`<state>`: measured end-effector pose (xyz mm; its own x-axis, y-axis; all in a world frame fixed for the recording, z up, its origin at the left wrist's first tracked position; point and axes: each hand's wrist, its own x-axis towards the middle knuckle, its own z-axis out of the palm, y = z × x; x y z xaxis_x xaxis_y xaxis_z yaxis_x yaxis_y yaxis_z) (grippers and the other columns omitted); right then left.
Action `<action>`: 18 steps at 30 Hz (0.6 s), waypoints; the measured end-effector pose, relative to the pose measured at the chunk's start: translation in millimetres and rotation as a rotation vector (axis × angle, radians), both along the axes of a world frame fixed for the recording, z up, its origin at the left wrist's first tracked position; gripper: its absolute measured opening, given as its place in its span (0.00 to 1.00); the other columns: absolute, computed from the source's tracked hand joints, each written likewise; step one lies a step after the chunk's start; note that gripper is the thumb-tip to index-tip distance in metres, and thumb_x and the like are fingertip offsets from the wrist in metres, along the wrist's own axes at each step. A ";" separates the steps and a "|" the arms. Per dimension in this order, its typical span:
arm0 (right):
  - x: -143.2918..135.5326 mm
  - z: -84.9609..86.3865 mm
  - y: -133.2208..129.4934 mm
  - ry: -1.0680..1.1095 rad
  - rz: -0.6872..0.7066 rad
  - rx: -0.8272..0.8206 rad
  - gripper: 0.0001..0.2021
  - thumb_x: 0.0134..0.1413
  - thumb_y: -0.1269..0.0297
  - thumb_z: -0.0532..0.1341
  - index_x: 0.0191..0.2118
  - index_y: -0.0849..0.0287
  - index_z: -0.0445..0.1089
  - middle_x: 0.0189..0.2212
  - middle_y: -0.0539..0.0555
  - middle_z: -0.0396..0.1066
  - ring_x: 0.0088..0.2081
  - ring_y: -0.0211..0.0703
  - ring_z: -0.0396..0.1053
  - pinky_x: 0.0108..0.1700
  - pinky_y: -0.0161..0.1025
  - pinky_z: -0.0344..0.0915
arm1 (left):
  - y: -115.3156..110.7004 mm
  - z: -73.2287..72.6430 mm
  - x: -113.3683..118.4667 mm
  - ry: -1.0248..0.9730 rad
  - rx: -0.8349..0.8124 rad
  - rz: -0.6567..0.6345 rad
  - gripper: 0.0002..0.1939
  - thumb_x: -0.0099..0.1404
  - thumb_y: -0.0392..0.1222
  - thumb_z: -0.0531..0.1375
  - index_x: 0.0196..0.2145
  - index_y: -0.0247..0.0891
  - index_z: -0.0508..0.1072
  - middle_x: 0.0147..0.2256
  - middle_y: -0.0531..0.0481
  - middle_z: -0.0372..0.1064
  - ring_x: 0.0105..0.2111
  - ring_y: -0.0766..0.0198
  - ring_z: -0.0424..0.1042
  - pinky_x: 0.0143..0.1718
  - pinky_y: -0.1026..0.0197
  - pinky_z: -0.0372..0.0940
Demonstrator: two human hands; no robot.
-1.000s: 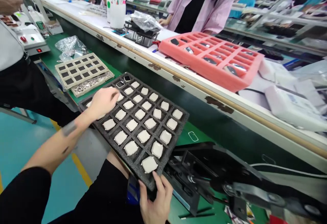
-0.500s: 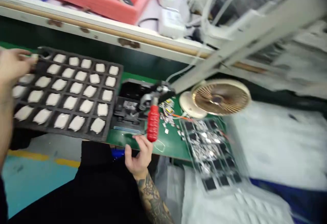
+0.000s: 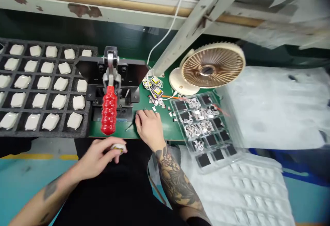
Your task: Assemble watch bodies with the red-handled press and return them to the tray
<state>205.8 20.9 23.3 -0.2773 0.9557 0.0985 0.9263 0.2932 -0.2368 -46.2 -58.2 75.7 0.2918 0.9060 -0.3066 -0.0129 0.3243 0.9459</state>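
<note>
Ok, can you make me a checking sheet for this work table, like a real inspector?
Surface: green bench, small bits scattered right of the clamp.
Work things: black foam tray with white pieces in its compartments; black clamp with a red handle.
Clutter: wired parts with yellow patches; clear tray holding silvery bits.
Grips: left-hand grip pinches a small white part; right-hand grip is at the bench's front edge, a thin dark tool by its fingers; whether held, can't tell.
Cables: white cable hangs from the shelf; lower end unclear.
Surroundings: beige fan, slanted post.
</note>
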 end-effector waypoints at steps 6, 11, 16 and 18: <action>6.1 -17.6 6.4 0.281 -0.092 0.039 0.10 0.67 0.70 0.60 0.45 0.57 0.80 0.32 0.54 0.73 0.37 0.48 0.68 0.44 0.45 0.60 | 48.4 -50.8 27.1 -0.100 0.147 0.163 0.20 0.72 0.48 0.72 0.55 0.36 0.81 0.40 0.43 0.84 0.27 0.64 0.77 0.31 0.63 0.71; 22.6 -22.3 -4.1 1.225 -0.175 -0.088 0.09 0.68 0.60 0.64 0.42 0.52 0.83 0.30 0.52 0.74 0.32 0.44 0.69 0.39 0.43 0.66 | 52.0 -64.7 16.7 -0.224 0.064 0.145 0.27 0.73 0.49 0.72 0.62 0.36 0.72 0.41 0.42 0.84 0.27 0.64 0.79 0.27 0.66 0.70; 15.0 -8.4 -27.8 1.555 0.022 -0.334 0.24 0.65 0.48 0.67 0.61 0.52 0.80 0.38 0.58 0.75 0.39 0.53 0.74 0.43 0.52 0.74 | 46.4 -72.8 26.8 -0.244 -0.001 0.204 0.24 0.74 0.49 0.70 0.60 0.36 0.72 0.43 0.41 0.84 0.31 0.60 0.84 0.30 0.65 0.75; 3.4 -4.6 -34.0 1.426 0.031 -0.327 0.21 0.67 0.52 0.67 0.62 0.50 0.79 0.38 0.57 0.74 0.40 0.53 0.75 0.44 0.52 0.74 | 46.8 -71.5 29.7 -0.257 -0.008 0.219 0.24 0.74 0.49 0.71 0.60 0.36 0.73 0.43 0.41 0.84 0.31 0.60 0.84 0.30 0.65 0.75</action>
